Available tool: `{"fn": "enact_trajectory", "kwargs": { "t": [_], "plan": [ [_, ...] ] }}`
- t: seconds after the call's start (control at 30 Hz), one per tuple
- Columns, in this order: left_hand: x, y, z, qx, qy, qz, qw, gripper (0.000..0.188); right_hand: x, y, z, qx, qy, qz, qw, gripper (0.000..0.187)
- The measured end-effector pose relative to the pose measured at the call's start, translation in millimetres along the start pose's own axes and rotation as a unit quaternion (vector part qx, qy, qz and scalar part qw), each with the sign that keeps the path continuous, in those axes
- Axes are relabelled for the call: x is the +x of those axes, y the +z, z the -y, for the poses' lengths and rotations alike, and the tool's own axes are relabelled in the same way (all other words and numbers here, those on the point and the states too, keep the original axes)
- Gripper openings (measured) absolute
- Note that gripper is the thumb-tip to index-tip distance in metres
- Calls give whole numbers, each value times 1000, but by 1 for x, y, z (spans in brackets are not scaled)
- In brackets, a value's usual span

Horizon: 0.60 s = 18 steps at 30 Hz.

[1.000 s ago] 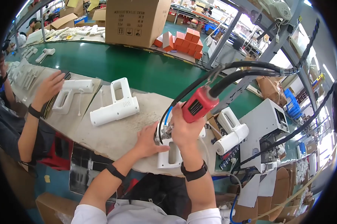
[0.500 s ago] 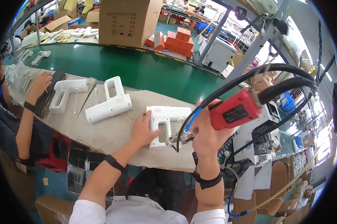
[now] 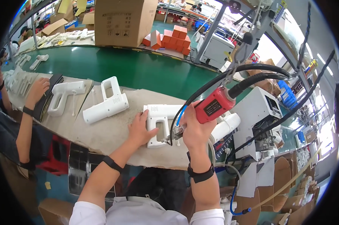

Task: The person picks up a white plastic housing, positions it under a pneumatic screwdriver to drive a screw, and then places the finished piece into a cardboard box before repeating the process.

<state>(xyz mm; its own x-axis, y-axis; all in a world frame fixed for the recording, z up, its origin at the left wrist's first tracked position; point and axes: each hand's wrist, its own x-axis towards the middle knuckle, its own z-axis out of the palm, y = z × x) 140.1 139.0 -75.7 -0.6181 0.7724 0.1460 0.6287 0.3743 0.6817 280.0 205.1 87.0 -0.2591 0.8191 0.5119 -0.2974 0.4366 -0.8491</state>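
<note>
A white gun-shaped plastic housing (image 3: 162,109) lies in front of me on the cardboard-covered bench, its loop handle toward me. My left hand (image 3: 140,130) grips the housing's left side, with the thumb reaching over the handle opening. My right hand (image 3: 197,131) is wrapped round a red power screwdriver (image 3: 215,104), tilted so that its metal tip (image 3: 170,139) points down at the handle's lower right. Whether the tip touches the housing I cannot tell. Another white housing (image 3: 106,103) lies to the left, and a third one (image 3: 67,93) farther left.
Black cables (image 3: 252,80) hang from a chain above the screwdriver. A co-worker's hand (image 3: 39,90) rests by white parts at the left. Behind the bench runs a green conveyor (image 3: 113,62) with a large carton (image 3: 122,22) beyond it. A white machine (image 3: 252,116) stands at the right.
The red screwdriver and my right hand have moved left and toward me, bringing the tip nearer the handle. My left hand stays on the housing.
</note>
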Motion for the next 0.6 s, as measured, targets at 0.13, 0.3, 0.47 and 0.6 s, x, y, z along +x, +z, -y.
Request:
{"fn": "enact_trajectory", "kwargs": {
  "t": [0.13,0.3,0.47,0.6],
  "plan": [
    [0,-1,-1,-3,-4,5,1000,90,2,-3,8,50,17,5,999,10],
    [-1,-3,-1,-8,0,-1,1000,89,3,-1,16,69,-3,4,998,11],
    [-2,-3,-6,-3,-1,-4,1000,87,-7,1,-32,-77,-15,-7,997,15],
    [-1,-1,0,-7,14,-14,1000,87,-12,2,-38,-102,-7,46,994,16]
  ]
}}
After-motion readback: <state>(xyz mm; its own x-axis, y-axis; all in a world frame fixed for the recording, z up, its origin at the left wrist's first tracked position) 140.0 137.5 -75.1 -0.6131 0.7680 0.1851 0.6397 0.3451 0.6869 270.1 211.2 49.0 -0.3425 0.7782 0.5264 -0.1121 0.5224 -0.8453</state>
